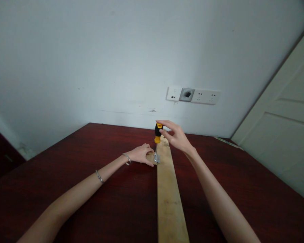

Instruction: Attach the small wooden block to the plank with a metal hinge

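A screwdriver (157, 132) with a yellow and black handle stands upright, its shaft running down to a metal hinge (157, 158). My right hand (176, 135) has its fingers on the top and side of that handle. The hinge lies across the seam between a long wooden board (168, 195) and a small wooden piece (150, 157) to its left. Around the small piece my left hand (141, 154) is closed, thumb and fingers on opposite sides. Any screw under the screwdriver tip is too small to make out.
The dark red table (111, 141) reaches back to a pale wall. Sockets and switches (192, 95) are set in the wall above it. A white door (281, 128) stands at the right, near a thin flat strip (229, 143) on the table's edge.
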The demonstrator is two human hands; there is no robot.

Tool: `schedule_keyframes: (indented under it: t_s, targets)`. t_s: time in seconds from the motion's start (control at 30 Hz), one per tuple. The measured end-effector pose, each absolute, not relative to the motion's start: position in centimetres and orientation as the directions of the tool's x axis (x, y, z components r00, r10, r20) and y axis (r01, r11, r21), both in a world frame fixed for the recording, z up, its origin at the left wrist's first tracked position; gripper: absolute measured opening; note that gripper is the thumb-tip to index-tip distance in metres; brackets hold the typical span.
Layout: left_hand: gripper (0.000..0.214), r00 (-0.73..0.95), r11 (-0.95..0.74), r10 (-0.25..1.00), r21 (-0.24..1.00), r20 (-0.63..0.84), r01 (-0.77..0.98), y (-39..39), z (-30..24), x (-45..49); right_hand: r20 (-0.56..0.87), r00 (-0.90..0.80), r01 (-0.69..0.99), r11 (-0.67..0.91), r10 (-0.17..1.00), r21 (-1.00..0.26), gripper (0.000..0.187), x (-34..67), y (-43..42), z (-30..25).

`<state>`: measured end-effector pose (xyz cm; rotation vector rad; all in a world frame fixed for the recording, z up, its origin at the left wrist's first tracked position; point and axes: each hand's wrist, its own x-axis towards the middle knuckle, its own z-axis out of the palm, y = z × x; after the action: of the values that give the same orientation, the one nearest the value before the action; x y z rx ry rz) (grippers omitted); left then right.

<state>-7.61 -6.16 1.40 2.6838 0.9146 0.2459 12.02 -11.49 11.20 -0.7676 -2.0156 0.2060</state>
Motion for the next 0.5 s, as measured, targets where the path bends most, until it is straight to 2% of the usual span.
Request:
schedule_keyframes:
  t_s: [0.2,0.4,0.5]
  targets:
    - [0.063,0.797,-0.775,0.599,0.309,0.076,0.552,-6.12,1.34,-7.63,0.745,-0.294,0.496,0.762,0.599,-0.417,0.037,11.88,-11.13,10.83]
    - [0.063,0.8,-0.781,0.594,0.299,0.084,0.549,-6.1,1.26,-7.66,0.709,-0.399,0.459,0.796,0.581,-0.394,0.043,12.18,-11.02,10.83]
    - [0.063,0.802,-0.783,0.592,0.297,0.083,0.547,-6.14,1.36,-7.67,0.759,-0.36,0.483,0.804,0.542,-0.346,0.036,12.03,-10.78,10.69]
